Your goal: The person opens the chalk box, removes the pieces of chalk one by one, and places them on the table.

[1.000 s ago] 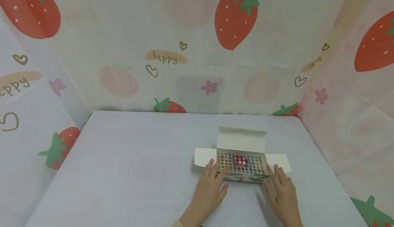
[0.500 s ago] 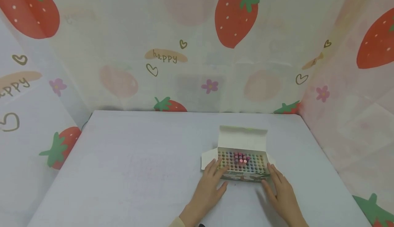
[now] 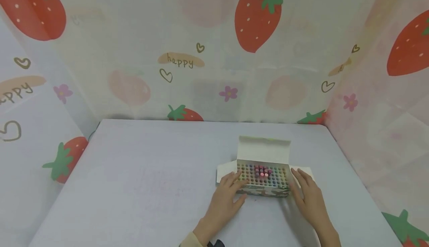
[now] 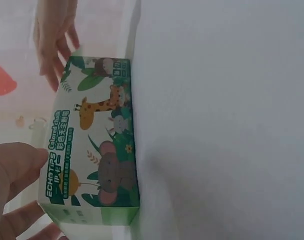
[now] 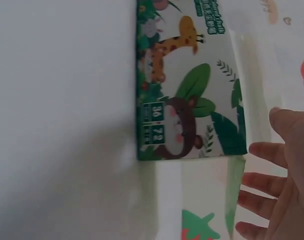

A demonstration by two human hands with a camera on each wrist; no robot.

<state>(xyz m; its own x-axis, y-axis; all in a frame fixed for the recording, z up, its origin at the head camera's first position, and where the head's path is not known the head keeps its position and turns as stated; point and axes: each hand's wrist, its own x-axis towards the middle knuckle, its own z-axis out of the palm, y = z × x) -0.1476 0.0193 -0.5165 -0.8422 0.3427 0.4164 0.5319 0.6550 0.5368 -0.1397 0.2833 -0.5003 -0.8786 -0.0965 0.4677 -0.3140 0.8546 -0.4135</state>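
Note:
A box of colored chalk stands on the white table, its long lid raised at the back. Rows of chalk tips fill it, and several pink and purple chalk sticks stand higher near the middle. My left hand is at the box's left front corner, fingers extended by the left side flap; its thumb lies near the upper front edge. At the right end, my right hand has its fingers spread loosely beside the right side flap, gripping nothing. The box front shows cartoon animals.
White cloth covers the table, which stretches far to the left of the box. A strawberry-print curtain rises behind it and along both sides.
The right side flap swung up toward the box, then came back down outward. The left flap also tilted up and leans slightly lower now. My right hand has shifted slightly right.

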